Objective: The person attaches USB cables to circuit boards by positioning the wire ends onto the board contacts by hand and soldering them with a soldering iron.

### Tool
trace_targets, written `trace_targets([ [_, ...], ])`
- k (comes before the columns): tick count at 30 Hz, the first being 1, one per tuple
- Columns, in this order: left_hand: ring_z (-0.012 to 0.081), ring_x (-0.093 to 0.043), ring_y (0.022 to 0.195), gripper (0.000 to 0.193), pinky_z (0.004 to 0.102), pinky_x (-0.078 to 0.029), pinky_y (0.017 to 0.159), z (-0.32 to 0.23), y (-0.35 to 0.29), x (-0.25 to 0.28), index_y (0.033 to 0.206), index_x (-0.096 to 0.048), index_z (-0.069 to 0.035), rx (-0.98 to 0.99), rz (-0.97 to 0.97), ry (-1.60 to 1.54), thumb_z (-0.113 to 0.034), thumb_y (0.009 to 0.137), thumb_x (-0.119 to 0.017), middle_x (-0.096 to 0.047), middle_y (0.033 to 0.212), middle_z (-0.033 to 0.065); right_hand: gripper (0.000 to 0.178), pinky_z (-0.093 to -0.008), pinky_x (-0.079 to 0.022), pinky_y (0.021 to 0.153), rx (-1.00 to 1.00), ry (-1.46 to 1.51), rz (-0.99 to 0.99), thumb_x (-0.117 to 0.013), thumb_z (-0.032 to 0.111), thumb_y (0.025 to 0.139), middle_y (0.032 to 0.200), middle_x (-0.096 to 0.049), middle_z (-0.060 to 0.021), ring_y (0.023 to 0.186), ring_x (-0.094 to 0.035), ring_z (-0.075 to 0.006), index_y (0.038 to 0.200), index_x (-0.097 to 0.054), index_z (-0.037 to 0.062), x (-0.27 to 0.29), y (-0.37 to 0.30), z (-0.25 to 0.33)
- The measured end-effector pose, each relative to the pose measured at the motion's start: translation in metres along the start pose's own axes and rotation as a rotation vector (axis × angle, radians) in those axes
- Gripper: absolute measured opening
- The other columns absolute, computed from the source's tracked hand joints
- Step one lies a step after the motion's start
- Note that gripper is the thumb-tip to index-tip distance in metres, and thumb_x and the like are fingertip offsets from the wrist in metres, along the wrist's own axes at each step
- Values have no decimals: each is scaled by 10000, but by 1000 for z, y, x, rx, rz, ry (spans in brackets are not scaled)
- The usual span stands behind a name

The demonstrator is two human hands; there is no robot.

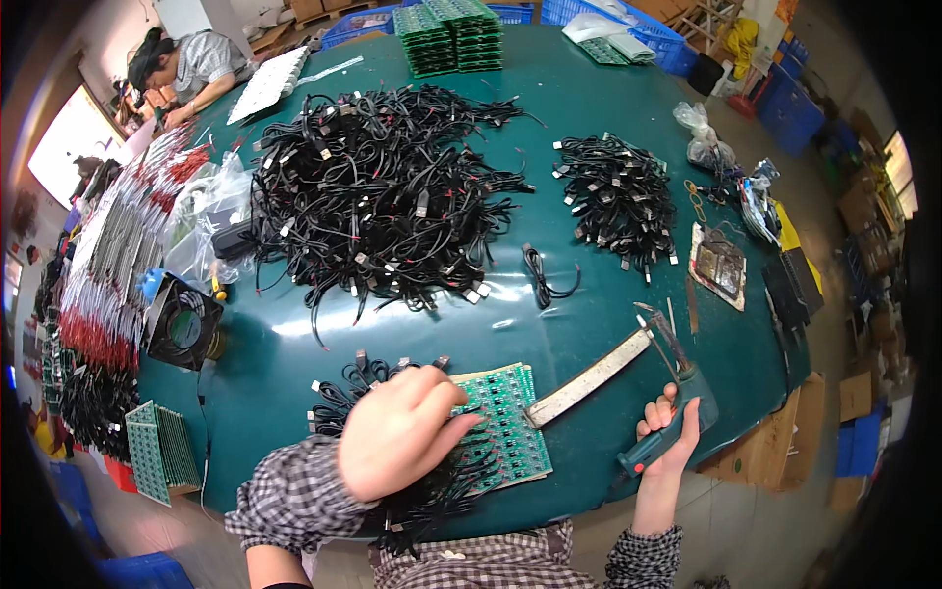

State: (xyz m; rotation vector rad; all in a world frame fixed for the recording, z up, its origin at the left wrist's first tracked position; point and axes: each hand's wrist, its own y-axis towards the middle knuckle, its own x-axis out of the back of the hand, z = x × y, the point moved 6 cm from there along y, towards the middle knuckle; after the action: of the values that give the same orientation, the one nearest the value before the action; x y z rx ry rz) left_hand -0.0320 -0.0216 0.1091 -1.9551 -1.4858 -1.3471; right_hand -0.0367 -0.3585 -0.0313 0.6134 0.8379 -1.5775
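Note:
My right hand (671, 437) is wrapped round a green soldering gun (693, 395), its metal tip pointing away from me at the right of the table. Over the left side of a green circuit board panel (520, 422) is my left hand (400, 428), fingers drawn together near the board's surface. What they pinch, if anything, is hidden. Black cables (437, 499) lie along the panel's left side, partly under that hand. A pale, stained metal strip (594, 378) reaches from the panel's right edge toward the gun's tip.
A big heap of black cables (383, 196) covers the table's middle, with a smaller pile (618, 201) right of it and one coiled cable (540, 277) between. Board stacks stand at the back (451, 44) and near left (157, 452). A fan (183, 319) sits left; a co-worker (201, 69) works far left.

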Motion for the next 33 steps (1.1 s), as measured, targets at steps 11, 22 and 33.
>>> trace_targets([
  [11, 343, -526, 1214, 446, 465, -403, 1023, 43, -18, -8, 1079, -648, -66, -1, 359, 50, -367, 782, -790, -560, 1303, 155, 400, -295, -519, 594, -14, -11, 3, -519, 436, 991, 707, -476, -3, 670, -493, -123, 1122, -492, 59, -3, -2, -1],
  [22, 323, -570, 1126, 332, 451, -438, 969, 48, -23, -13, 927, -616, -57, -88, 181, -58, -305, 782, -785, -603, 1202, 129, 414, -315, -498, 602, 3, -43, -19, -544, 455, 967, 673, -511, 8, 669, -521, -134, 1100, -533, 63, 1, 0, -1],
  [33, 257, -598, 748, 306, 373, -500, 715, 32, -18, -16, 881, -614, -69, -176, -24, 166, -306, 777, -777, -559, 771, 59, 396, -286, -500, 605, -7, -56, -39, -545, 464, 971, 684, -490, 13, 660, -509, -115, 1085, -515, 86, -2, 0, 0],
])
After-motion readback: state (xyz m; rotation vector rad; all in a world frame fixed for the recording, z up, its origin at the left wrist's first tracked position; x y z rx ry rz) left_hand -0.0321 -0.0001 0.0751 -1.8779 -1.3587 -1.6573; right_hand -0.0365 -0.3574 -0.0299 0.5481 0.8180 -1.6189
